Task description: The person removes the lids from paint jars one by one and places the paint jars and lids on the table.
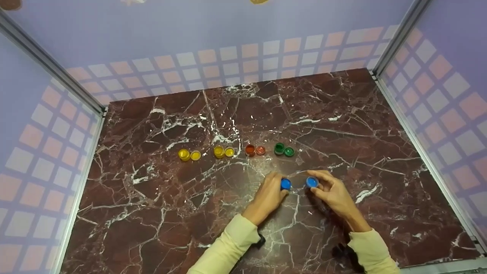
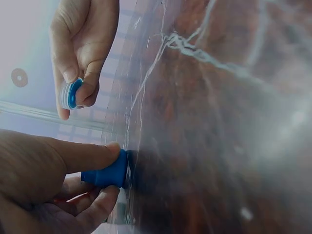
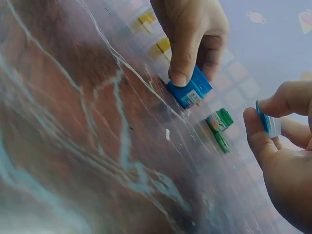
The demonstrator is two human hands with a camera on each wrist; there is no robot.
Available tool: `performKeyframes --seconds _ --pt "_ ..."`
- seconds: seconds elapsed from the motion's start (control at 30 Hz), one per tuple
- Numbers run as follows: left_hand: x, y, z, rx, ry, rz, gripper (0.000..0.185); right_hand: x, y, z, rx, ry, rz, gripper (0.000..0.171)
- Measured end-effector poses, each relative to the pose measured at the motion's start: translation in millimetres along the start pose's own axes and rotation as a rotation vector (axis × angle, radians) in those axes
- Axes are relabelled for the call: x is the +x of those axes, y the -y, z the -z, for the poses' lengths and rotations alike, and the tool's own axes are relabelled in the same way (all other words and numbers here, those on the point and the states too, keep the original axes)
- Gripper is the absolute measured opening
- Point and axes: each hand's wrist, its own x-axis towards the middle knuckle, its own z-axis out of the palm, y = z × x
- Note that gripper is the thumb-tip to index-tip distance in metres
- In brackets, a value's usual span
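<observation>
A: Why does the left hand keep the blue pot down on the tabletop?

B: Its grip is pinched round the pot's sides, thumb on one side and fingers curled on the other, and the pot's base touches the marble. Judging by that, the surface steadies the pot while the other hand works apart from it.

A: And the right hand?

B: It pinches the blue lid between thumb and fingertips, lifted just off the tabletop and near the pot, not touching it. The left wrist view shows the lid held edge-on, clear of the surface.

A: What stands behind them?

B: A row further back: two yellow pairs, a red pair and a green pair, each a pot with its lid just beside it. The row is well apart from the hands.

A: Anything hard to make out?

B: Whether the blue pot holds anything: its mouth reads only as a blue disc from the head view, and the wrist views see it from the side. Its label is too blurred to read. Both wrist views smear the marble, and the cream sleeves run off the lower edge.
</observation>
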Motion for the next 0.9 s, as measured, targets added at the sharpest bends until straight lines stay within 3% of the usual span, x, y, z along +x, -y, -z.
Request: performKeyframes --seconds 0.2,0.43,0.9 --pt "17.0 -6.7 -9.6 0.048 -0.001 -0.028 0.032 3 4 8 -0.108 -0.041 -0.023 0.046" --pt "36.3 -15.4 -19.5 0.055 0.011 -0.035 0.032 2 7 17 -0.162 -0.092 -0.058 0.035" --pt "76.6 -31.9 -37.2 0.140 0.030 -0.003 0.032 -2 4 32 -0.258 -0.148 -0.117 0.036"
